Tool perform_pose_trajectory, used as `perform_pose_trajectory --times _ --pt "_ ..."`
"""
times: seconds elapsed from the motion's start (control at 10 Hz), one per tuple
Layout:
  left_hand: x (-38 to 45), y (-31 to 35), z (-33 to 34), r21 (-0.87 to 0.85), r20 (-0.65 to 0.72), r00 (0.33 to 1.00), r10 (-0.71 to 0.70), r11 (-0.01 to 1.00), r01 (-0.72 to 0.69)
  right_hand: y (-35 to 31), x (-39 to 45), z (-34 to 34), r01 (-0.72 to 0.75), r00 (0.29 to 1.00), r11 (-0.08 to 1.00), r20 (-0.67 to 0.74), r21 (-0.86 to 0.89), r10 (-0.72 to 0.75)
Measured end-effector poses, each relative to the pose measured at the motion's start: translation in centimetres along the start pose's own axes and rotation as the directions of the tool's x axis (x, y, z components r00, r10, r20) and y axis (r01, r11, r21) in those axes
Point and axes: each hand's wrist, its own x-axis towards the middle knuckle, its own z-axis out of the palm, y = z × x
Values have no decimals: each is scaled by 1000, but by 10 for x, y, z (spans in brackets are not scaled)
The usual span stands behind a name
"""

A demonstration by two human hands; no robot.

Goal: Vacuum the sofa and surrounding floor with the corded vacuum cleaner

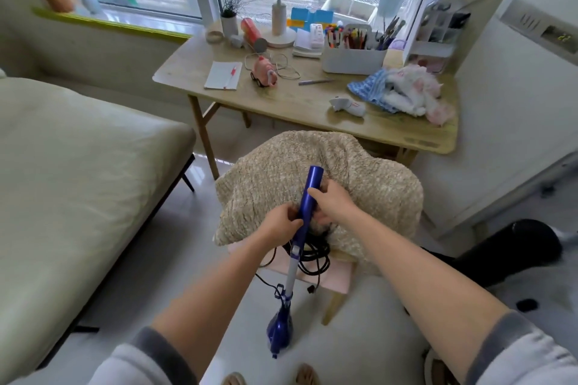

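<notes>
We grip the slim blue-and-white corded vacuum cleaner (308, 197) upright before the chair, both hands' fingers (316, 192) curled round its handle, black cord (312, 255) coiled, beige cushioned sofa (78, 147) and floor apparently unvacuumed.

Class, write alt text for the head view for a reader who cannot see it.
Both hands, left hand and right hand, grip the upright blue vacuum in front of a blanket-draped chair, its black cord coiled on the seat. A sofa is left, a cluttered desk behind.

Both bare forearms reach forward, sleeves pushed up. The left hand (283, 222) and right hand (333, 201) curl their fingers round the same slanted tube, the right higher.
</notes>
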Motion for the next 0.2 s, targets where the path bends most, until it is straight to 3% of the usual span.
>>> perform_pose_trajectory --times 0.2 --pt "-16 7 -29 101 89 996 -17 995 8 -13 -23 -7 16 997 997 -79 -76 -22"
